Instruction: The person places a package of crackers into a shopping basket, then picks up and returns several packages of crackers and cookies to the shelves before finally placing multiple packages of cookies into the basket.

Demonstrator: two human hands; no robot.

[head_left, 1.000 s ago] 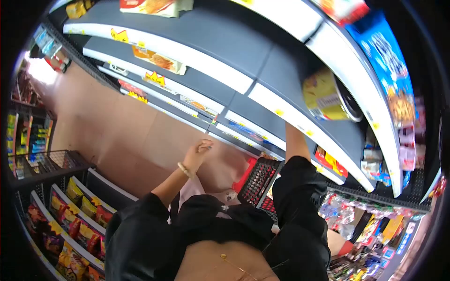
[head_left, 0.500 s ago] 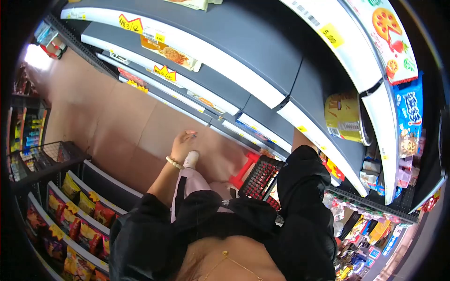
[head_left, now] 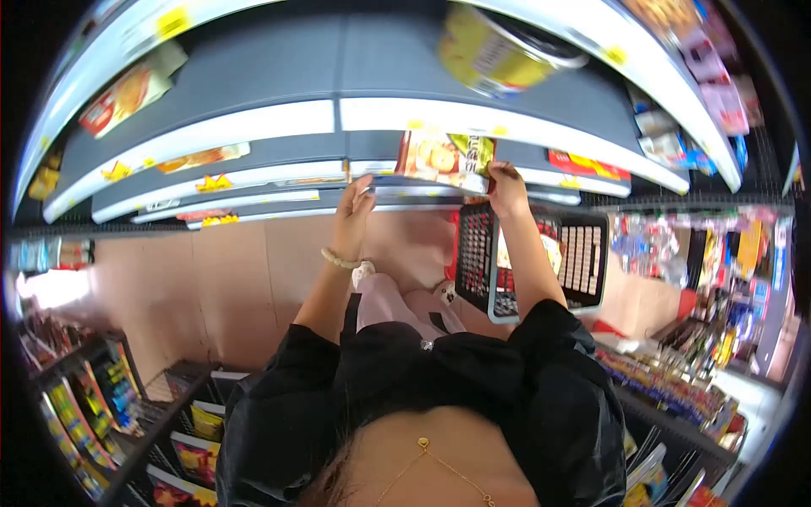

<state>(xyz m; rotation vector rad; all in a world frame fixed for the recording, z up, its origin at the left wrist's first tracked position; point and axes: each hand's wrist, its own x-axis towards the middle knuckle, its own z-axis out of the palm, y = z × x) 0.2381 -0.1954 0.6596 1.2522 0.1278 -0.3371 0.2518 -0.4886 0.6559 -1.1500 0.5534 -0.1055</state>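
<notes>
My right hand (head_left: 508,194) grips the right end of a printed food packet (head_left: 441,158) with pictures of round, pale food and a green part on it. The packet is held in front of the lower shelves. My left hand (head_left: 353,211), with a beaded bracelet at the wrist, is raised to the left of the packet, apart from it. Its fingers are loosely bent and hold nothing. A dark shopping basket (head_left: 583,253) with a red part at its left stands below my right forearm, with a printed packet (head_left: 541,252) partly visible inside.
Shelves (head_left: 279,63) with white price strips run across in front. A large yellow tub (head_left: 490,55) stands on the upper shelf, and a boxed packet (head_left: 127,97) lies at the left. Behind me, racks hold bagged snacks (head_left: 198,456). Tiled floor (head_left: 228,270) shows below.
My view has swung toward the right. My right hand has come out of the shelf with the packet in it. The left hand has risen closer to the shelves.
</notes>
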